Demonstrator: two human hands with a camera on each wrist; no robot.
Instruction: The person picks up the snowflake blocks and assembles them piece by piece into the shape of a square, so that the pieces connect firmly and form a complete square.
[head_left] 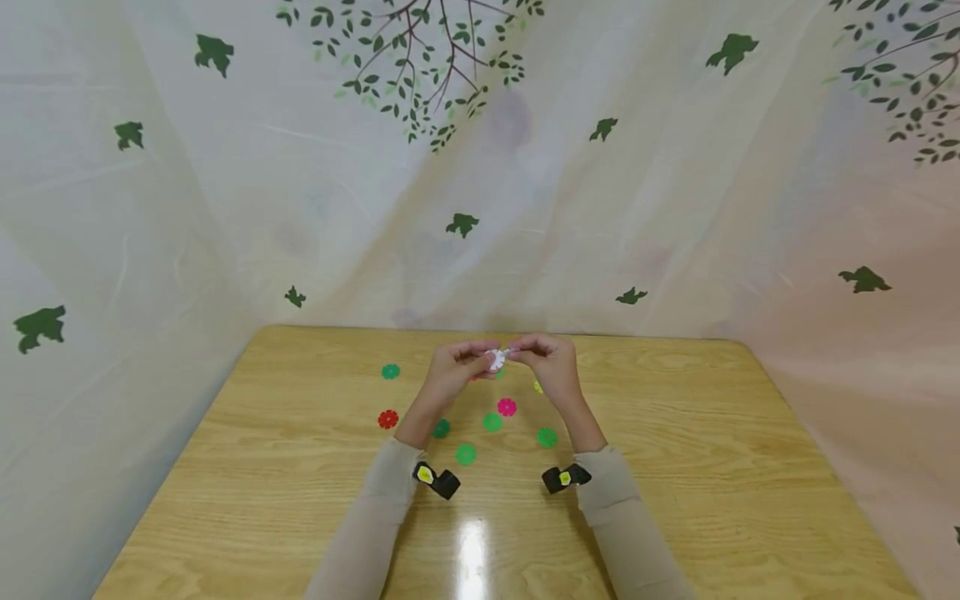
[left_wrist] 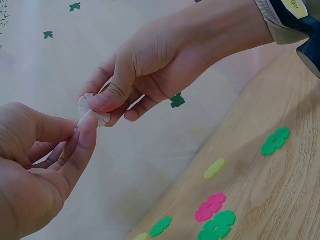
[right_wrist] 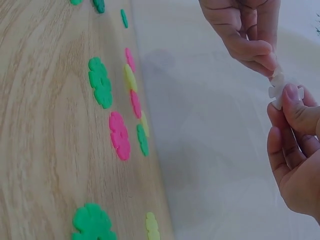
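In the head view, my left hand (head_left: 450, 372) pinches a white notched plastic disc (head_left: 497, 360) between thumb and fingers. Close beside it, my right hand (head_left: 553, 368) pinches a second white notched disc (left_wrist: 86, 104), whose face shows in the left wrist view under the thumb. The two white pieces meet at their edges, roughly crosswise; fingers cover much of both, so how far they are slotted together cannot be told. Both hands are raised above the far part of the table.
Flower-shaped discs lie scattered on the wooden table (head_left: 300, 500): a red disc (head_left: 387, 419), a pink disc (head_left: 507, 407), several green ones, including a green disc (head_left: 466, 454), and a few yellow ones. A printed curtain (head_left: 337, 208) hangs behind the table.
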